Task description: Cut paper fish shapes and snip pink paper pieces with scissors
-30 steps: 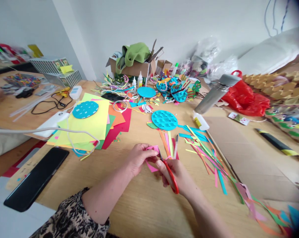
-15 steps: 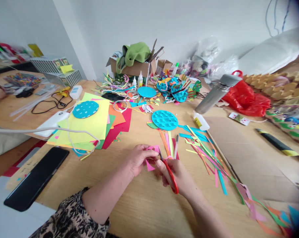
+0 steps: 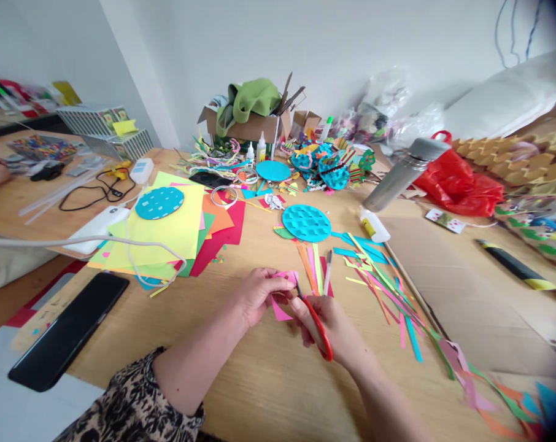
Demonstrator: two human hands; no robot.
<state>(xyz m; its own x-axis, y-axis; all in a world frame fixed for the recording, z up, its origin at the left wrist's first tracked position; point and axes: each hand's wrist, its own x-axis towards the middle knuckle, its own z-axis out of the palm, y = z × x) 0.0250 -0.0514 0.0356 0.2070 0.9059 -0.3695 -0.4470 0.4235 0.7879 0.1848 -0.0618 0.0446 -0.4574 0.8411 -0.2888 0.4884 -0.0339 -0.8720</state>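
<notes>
My left hand pinches a small piece of pink paper just above the wooden table. My right hand grips red-handled scissors, whose blades point up into the pink paper. Both hands meet near the table's middle front. Loose coloured paper strips and a pen lie just beyond my right hand.
A stack of coloured sheets with a blue disc lies to the left, a black phone at the front left. Another blue woven disc, a glue bottle, a metal flask, a cardboard sheet and a cluttered box stand farther off.
The pink paper has shifted slightly between my fingers as the scissors work at it. Both hands stay in nearly the same place.
</notes>
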